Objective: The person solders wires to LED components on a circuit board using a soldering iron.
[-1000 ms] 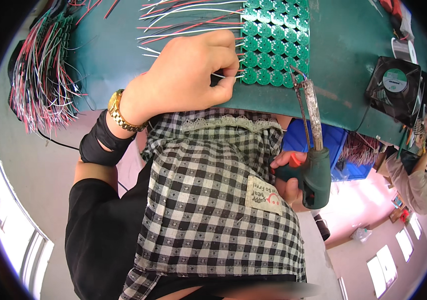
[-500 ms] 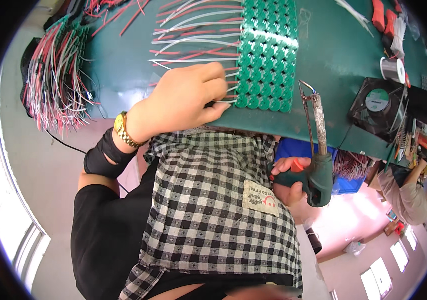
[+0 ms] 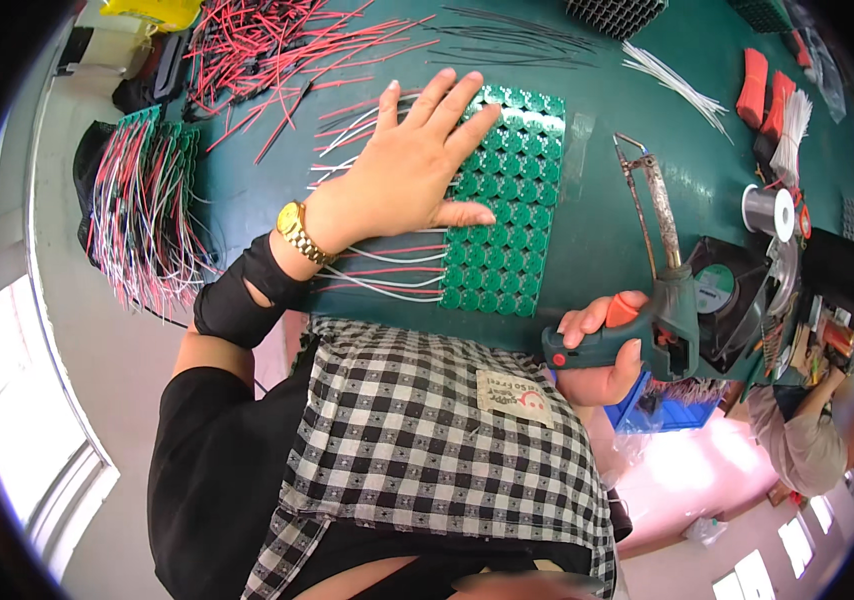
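Observation:
My left hand (image 3: 412,170) lies over the left side of a green circuit board panel (image 3: 507,200), fingers spread, holding nothing. The panel is made of rows of round boards. Red and white wires (image 3: 387,270) run from its left edge; some are hidden beneath my hand. In my right hand (image 3: 602,350) is a dark green soldering gun (image 3: 672,305) with an orange trigger. Its rusty barrel and thin bent tip point up and away from me, to the right of the panel and apart from it.
Wired boards (image 3: 152,210) hang in a bunch at the left. Loose red wires (image 3: 257,50), black wires (image 3: 512,40) and white wires (image 3: 677,80) lie at the back. Rightward are a solder spool (image 3: 769,212), a fan (image 3: 722,290), a blue bin (image 3: 682,412) and a co-worker (image 3: 807,430).
My left hand has gone from pinching a wire at the panel's near edge to lying spread farther up. The soldering gun has moved slightly right. The view has shifted, showing more of the table's far side.

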`<state>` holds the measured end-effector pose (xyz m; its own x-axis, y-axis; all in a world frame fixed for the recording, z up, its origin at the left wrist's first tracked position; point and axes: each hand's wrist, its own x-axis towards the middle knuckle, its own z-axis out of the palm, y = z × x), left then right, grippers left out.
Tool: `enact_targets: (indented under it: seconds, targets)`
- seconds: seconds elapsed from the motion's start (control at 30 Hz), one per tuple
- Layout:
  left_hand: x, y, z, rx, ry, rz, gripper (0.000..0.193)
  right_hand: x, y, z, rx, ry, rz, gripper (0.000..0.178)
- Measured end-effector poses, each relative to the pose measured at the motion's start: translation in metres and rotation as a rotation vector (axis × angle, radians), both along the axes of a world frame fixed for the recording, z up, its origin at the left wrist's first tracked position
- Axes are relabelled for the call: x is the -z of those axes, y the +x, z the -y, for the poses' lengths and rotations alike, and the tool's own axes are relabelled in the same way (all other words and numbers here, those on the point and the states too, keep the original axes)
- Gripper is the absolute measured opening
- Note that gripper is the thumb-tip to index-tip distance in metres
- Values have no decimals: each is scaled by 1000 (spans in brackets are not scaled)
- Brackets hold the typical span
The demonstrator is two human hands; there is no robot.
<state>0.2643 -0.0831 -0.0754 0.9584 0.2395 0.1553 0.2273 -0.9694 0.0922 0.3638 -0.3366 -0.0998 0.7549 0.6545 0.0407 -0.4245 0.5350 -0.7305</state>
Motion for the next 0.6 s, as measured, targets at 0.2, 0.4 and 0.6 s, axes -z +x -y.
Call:
enact_targets:
  seconds: [0.2,0.4,0.6]
  targets:
    - [0,-5,14,7,-236,-2,83,7,0,-3,13,-76,-112,46]
    - [1,-7,38,-39,-344,5,74,10,-7,0,47,-60,-153,47]
    - [-9,1,-46,-368,-67,229,40,11,-9,4,34,-108,-125,44]
